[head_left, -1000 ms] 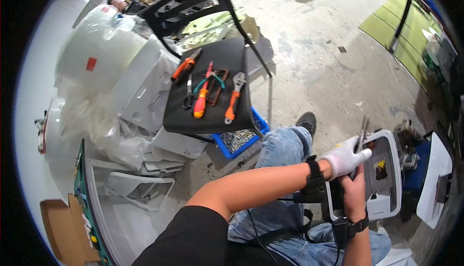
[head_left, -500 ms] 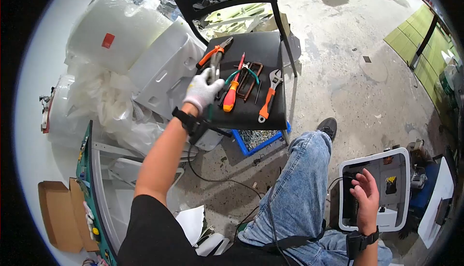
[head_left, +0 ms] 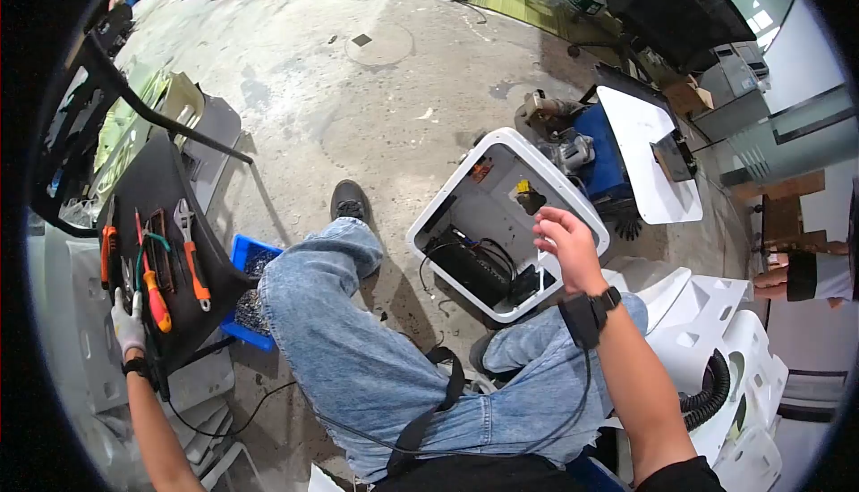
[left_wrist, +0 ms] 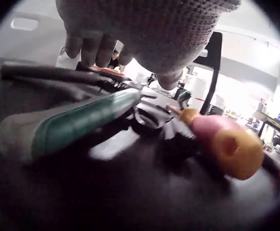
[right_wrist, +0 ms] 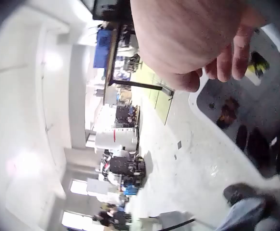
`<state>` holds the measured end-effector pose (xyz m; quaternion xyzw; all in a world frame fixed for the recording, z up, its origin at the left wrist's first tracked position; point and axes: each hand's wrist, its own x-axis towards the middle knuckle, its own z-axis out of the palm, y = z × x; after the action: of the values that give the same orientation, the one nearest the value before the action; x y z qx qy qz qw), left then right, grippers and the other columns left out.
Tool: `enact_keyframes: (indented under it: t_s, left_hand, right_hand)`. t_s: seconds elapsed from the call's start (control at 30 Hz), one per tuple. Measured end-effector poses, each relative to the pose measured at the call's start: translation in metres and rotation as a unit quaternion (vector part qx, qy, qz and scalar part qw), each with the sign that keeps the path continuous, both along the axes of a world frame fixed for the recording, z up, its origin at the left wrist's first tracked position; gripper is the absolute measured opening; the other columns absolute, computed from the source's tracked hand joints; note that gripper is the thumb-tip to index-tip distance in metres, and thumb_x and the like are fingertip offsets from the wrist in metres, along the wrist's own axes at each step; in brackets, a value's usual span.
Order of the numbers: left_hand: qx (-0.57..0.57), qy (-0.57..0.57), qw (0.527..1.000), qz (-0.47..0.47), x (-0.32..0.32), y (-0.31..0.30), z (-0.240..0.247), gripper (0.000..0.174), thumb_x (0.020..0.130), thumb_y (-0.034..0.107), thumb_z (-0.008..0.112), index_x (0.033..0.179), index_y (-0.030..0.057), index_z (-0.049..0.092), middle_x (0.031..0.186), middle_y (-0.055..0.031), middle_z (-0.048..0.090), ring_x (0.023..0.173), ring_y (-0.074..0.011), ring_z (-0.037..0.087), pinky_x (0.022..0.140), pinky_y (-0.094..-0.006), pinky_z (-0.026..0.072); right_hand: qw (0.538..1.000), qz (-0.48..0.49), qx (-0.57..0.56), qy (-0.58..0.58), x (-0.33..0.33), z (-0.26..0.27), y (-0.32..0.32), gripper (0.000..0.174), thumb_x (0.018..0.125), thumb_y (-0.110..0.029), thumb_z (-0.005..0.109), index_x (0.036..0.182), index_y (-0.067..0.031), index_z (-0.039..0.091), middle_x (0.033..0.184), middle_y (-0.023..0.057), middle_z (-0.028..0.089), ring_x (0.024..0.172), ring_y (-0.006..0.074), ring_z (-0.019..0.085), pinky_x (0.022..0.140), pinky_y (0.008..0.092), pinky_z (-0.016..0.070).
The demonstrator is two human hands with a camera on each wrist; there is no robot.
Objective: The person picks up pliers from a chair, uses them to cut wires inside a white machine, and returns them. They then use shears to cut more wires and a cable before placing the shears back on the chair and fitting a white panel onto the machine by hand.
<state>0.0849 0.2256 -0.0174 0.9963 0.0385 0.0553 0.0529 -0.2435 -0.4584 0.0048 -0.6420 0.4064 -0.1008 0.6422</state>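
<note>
My gloved left hand (head_left: 128, 320) is at the near edge of the black chair seat (head_left: 183, 335), fingers extended over the tools. Just beneath it in the left wrist view lies a green-and-grey handle (left_wrist: 77, 122); the fingers are not wrapped round it. Beside it are a red-and-yellow screwdriver (head_left: 156, 302), orange-handled pliers (head_left: 108, 246) and an orange-handled adjustable wrench (head_left: 194, 264). My bare right hand (head_left: 571, 246) hovers with loosely bent fingers over a white-rimmed open housing (head_left: 456, 181), holding nothing. Inside the housing sits a black part (head_left: 470, 264) with cables.
A blue bin (head_left: 240, 313) of small metal bits stands beside the chair. A white panel (head_left: 640, 148) and motor-like parts (head_left: 573, 148) lie beyond the housing. White molded panels (head_left: 716, 326) are at the right. A cable (head_left: 237, 420) runs from my left wrist across my lap.
My left hand carried a plier-like metal tool from the housing to the chair and no longer grips it. My right hand stays loose over the housing. The head view has turned right.
</note>
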Motion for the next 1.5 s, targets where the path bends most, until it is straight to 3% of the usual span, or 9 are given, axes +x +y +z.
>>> enact_keyframes:
  t_s: [0.07, 0.23, 0.3, 0.33, 0.53, 0.97, 1.17, 1.3, 1.5]
  left_hand:
    - [0.015, -0.008, 1.000, 0.012, 0.003, -0.002, 0.004, 0.054, 0.087, 0.039, 0.051, 0.128, 0.0050, 0.042, 0.120, -0.0216, 0.047, 0.110, -0.0345, 0.045, 0.094, -0.0379, 0.0339]
    - [-0.084, -0.122, 0.985, -0.086, -0.012, -0.082, 0.067, 0.045, 0.090, 0.031, 0.046, 0.120, -0.0016, 0.047, 0.119, -0.0174, 0.050, 0.113, -0.0289, 0.045, 0.097, -0.0345, 0.0311]
    - [-0.127, -0.133, 0.968, -0.170, -0.025, -0.136, 0.092, 0.037, 0.090, 0.023, 0.047, 0.118, -0.0017, 0.050, 0.118, -0.0143, 0.051, 0.111, -0.0244, 0.046, 0.097, -0.0323, 0.0319]
    - [-0.178, -0.123, 0.958, -0.188, -0.030, -0.166, 0.098, 0.034, 0.090, 0.020, 0.047, 0.116, -0.0019, 0.051, 0.117, -0.0134, 0.052, 0.110, -0.0224, 0.047, 0.096, -0.0314, 0.0328]
    - [-0.184, -0.043, 0.915, -0.357, -0.062, -0.337, 0.126, 0.027, 0.083, 0.007, 0.049, 0.107, -0.0032, 0.056, 0.110, -0.0136, 0.055, 0.105, -0.0216, 0.051, 0.093, -0.0298, 0.0359]
    - [-0.197, 0.184, 0.843, -0.465, -0.077, -0.522, -0.005, 0.030, 0.081, 0.023, 0.054, 0.102, 0.0030, 0.060, 0.100, -0.0182, 0.060, 0.092, -0.0323, 0.058, 0.082, -0.0345, 0.0449]
    - [-0.210, 0.335, 0.829, -0.396, -0.057, -0.535, -0.052, 0.034, 0.083, 0.027, 0.049, 0.107, 0.0051, 0.059, 0.105, -0.0154, 0.060, 0.098, -0.0308, 0.056, 0.085, -0.0353, 0.0433]
    - [-0.179, 0.374, 0.810, -0.415, -0.047, -0.542, -0.102, 0.035, 0.084, 0.029, 0.047, 0.109, 0.0077, 0.058, 0.108, -0.0129, 0.060, 0.101, -0.0304, 0.055, 0.086, -0.0349, 0.0425]
    - [-0.320, 0.442, 0.742, -0.390, -0.059, -0.562, -0.157, 0.038, 0.081, 0.021, 0.048, 0.117, 0.0083, 0.054, 0.115, -0.0144, 0.056, 0.107, -0.0293, 0.052, 0.090, -0.0325, 0.0400]
  right_hand:
    - [0.986, 0.031, -0.160, 0.028, 0.007, -0.030, -0.024, 0.032, 0.081, -0.014, 0.058, 0.108, 0.0007, 0.054, 0.097, 0.0044, 0.058, 0.085, 0.0113, 0.056, 0.070, 0.0242, 0.0469]
    - [0.996, -0.074, -0.032, 0.032, 0.027, -0.061, -0.074, 0.037, 0.077, -0.018, 0.060, 0.108, 0.0032, 0.054, 0.092, 0.0087, 0.060, 0.081, 0.0165, 0.058, 0.073, 0.0278, 0.0464]
    - [0.903, 0.005, -0.414, 0.114, 0.035, -0.072, -0.085, 0.043, 0.074, -0.021, 0.060, 0.109, 0.0021, 0.053, 0.100, 0.0152, 0.058, 0.089, 0.0267, 0.057, 0.082, 0.0348, 0.0444]
    - [0.866, 0.025, -0.476, 0.151, 0.038, -0.070, -0.088, 0.054, 0.069, -0.024, 0.061, 0.115, 0.0012, 0.049, 0.108, 0.0214, 0.054, 0.099, 0.0346, 0.052, 0.088, 0.0388, 0.0407]
    - [0.846, 0.166, -0.430, 0.267, 0.058, -0.086, -0.116, 0.064, 0.067, -0.021, 0.063, 0.123, 0.0005, 0.041, 0.110, 0.0236, 0.054, 0.103, 0.0345, 0.052, 0.087, 0.0392, 0.0420]
    - [0.755, 0.236, -0.567, 0.231, 0.055, -0.108, -0.117, 0.043, 0.069, -0.001, 0.052, 0.112, -0.0024, 0.051, 0.090, 0.0190, 0.059, 0.080, 0.0354, 0.059, 0.071, 0.0411, 0.0471]
    - [0.745, 0.227, -0.618, 0.110, 0.038, -0.093, -0.061, 0.045, 0.068, 0.009, 0.049, 0.112, 0.0058, 0.048, 0.096, 0.0248, 0.054, 0.093, 0.0394, 0.052, 0.083, 0.0403, 0.0432]
    - [0.750, 0.218, -0.604, 0.160, 0.029, -0.090, -0.031, 0.059, 0.064, 0.010, 0.050, 0.122, 0.0018, 0.043, 0.118, 0.0280, 0.048, 0.113, 0.0382, 0.045, 0.095, 0.0397, 0.0374]
    - [0.739, 0.229, -0.603, 0.195, 0.031, -0.086, -0.020, 0.065, 0.061, 0.012, 0.050, 0.125, 0.0007, 0.041, 0.122, 0.0253, 0.046, 0.116, 0.0363, 0.043, 0.096, 0.0389, 0.0363]
